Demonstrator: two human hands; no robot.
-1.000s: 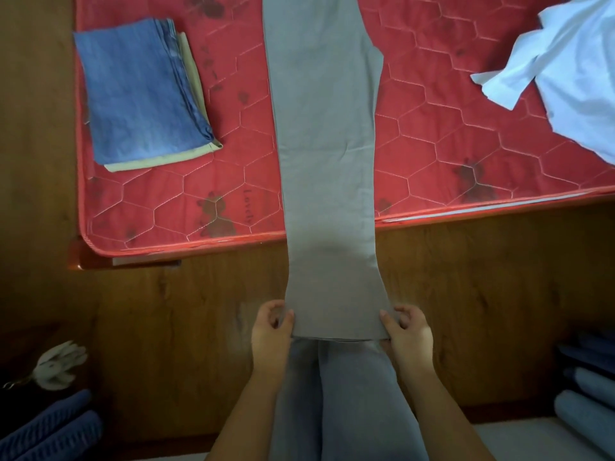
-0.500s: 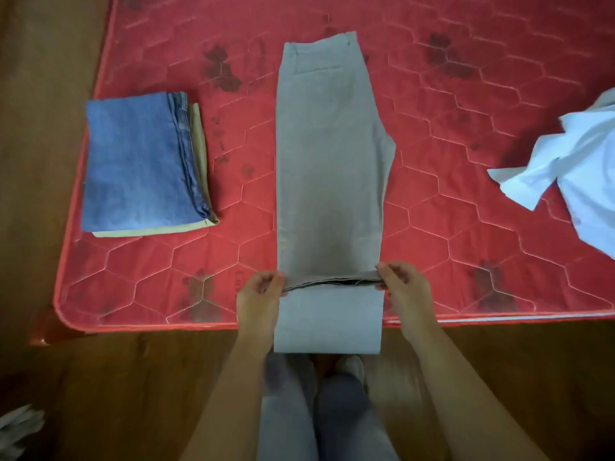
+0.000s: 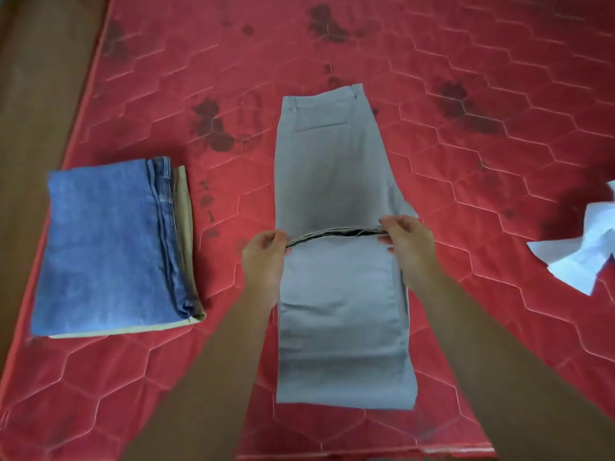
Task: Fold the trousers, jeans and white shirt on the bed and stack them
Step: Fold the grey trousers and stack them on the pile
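Note:
Grey trousers (image 3: 332, 168) lie lengthwise in the middle of the red mattress (image 3: 499, 128), waistband at the far end. Their leg ends are doubled back over the near part. My left hand (image 3: 264, 261) pinches the left corner of the hem and my right hand (image 3: 407, 242) pinches the right corner, holding the hem edge a little above the thigh part. Folded blue jeans (image 3: 106, 241) lie on folded beige trousers (image 3: 184, 207) at the left. A crumpled white shirt (image 3: 585, 251) lies at the right edge.
Brown wooden floor (image 3: 36, 78) runs along the mattress's left side. Dark stains mark the mattress behind the trousers. Bare red mattress lies between the jeans stack and the grey trousers, and between the trousers and the shirt.
Both hands lifted the trouser hems from below the bed edge and carried them forward over the legs. The fold has lengthened, and my view has moved in over the mattress.

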